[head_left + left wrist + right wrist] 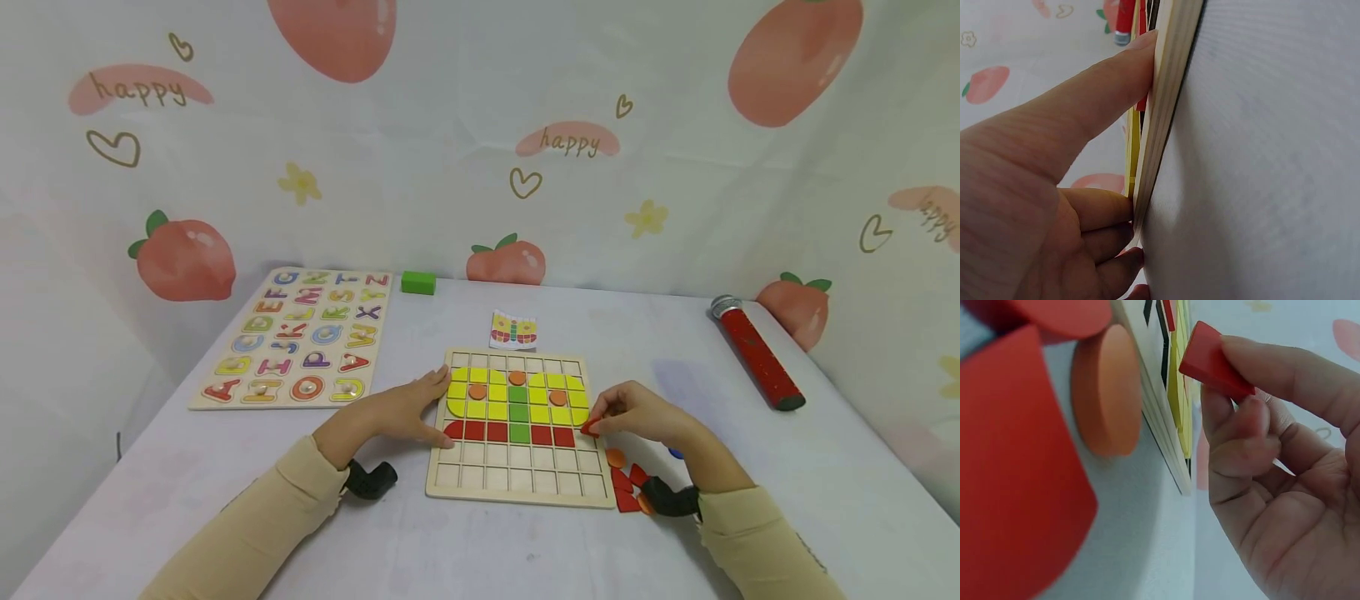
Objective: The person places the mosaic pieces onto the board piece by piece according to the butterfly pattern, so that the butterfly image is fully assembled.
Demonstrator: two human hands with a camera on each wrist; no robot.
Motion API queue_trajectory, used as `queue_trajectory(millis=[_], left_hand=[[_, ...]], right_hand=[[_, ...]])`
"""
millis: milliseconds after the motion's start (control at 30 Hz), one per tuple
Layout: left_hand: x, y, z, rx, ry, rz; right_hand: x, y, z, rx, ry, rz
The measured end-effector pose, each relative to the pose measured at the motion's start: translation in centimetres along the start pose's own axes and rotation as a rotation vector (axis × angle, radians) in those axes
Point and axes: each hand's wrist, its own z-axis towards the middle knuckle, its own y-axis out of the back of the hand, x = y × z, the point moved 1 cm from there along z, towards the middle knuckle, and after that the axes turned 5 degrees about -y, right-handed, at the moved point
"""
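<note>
A wooden grid board lies on the table, with yellow, green, red and orange pieces set in its squares. At its left edge my left hand rests, thumb and fingertips touching the rim; in the left wrist view the thumb presses the side of the board. My right hand pinches a red puzzle piece between thumb and fingers, over the right end of the red row. Loose red pieces and an orange disc lie beside the board's lower right corner, partly hidden by the wrist camera.
Behind the board is a small butterfly pattern card. An alphabet puzzle board lies at the left, with a green block near its far corner. A red microphone lies at the right. A blue piece shows beside the right forearm.
</note>
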Motion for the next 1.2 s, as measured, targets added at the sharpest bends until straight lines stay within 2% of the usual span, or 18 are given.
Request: queue_trajectory(millis=[333,700,933,1200], left_hand=[[-0.18,0.13,-0.11,0.010,0.005,-0.006],[0.10,0.03,0.09,0.005,0.005,-0.002],[0.14,0.09,0.15,0.005,0.007,-0.008],[0.12,0.09,0.07,0.015,-0.013,-0.005]], right_hand=[[0.36,-0.20,-0.18,-0.004,-0.011,-0.004],[0.14,-0.39,0.23,0.069,-0.013,0.035],[-0.01,-0.70,0.40,0.036,-0.031,-0.019],[-0.42,-0.68,0.50,0.034,0.036,-0.047]])
